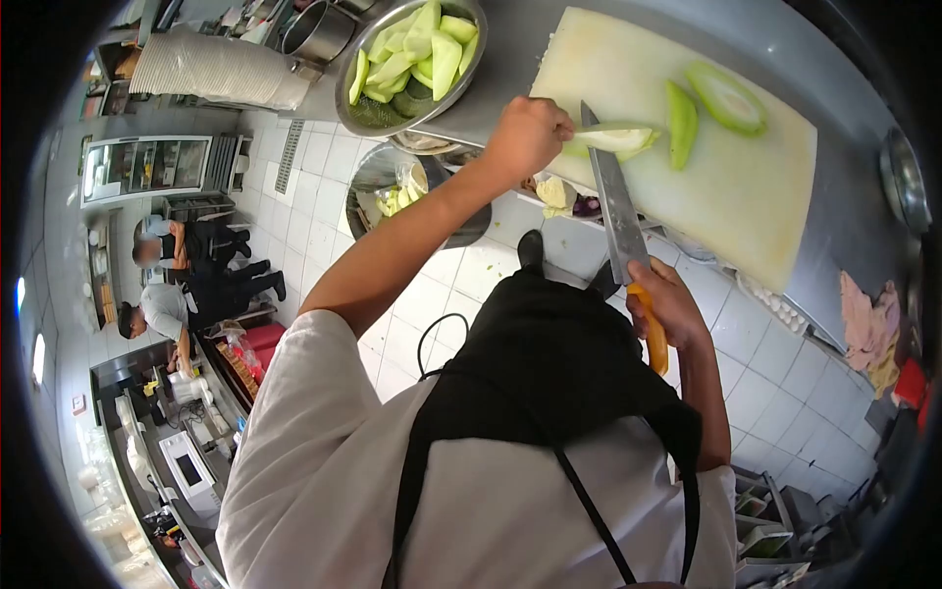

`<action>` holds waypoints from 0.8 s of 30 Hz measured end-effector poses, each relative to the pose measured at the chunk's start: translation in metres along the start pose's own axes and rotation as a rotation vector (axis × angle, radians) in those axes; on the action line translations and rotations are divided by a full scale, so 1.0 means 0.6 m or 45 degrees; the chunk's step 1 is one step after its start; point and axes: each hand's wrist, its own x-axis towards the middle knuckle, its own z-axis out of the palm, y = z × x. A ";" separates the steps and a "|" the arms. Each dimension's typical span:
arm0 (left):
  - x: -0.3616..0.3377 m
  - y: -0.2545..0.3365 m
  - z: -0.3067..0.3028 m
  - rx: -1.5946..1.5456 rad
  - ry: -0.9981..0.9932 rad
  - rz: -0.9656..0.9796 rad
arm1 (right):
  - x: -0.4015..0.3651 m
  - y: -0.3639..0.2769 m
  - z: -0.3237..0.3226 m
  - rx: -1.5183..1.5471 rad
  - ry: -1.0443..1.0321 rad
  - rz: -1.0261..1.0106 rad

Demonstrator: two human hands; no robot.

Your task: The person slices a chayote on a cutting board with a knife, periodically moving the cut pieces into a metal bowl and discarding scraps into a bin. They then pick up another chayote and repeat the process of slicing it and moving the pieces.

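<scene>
My left hand (531,140) is closed on one end of a pale green vegetable piece (620,139) near the left edge of the white cutting board (756,206). My right hand (669,302) grips the yellow handle of a large knife (615,204); its blade points away from me and crosses the held piece. Farther right on the board lie a green slice (681,125) and a cut half (727,99) with its pale inside showing. A metal colander (371,115) at the upper left holds several peeled green pieces.
Below the colander, a bin (364,183) holds scraps. A metal bowl (904,181) and a pink cloth (868,319) are at the right. Stacked white containers (211,74) stand at the upper left. Two people are at the far left, by a counter.
</scene>
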 end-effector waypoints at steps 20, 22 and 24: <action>0.205 0.199 -0.066 0.567 -0.948 0.439 | -0.063 -0.070 0.054 -0.671 0.614 -0.179; 0.189 0.179 -0.095 0.374 -0.613 0.506 | -0.065 -0.077 0.043 -0.974 0.745 -0.337; 0.183 0.160 -0.100 0.310 -0.614 0.449 | -0.072 -0.102 0.054 -1.138 0.791 -0.297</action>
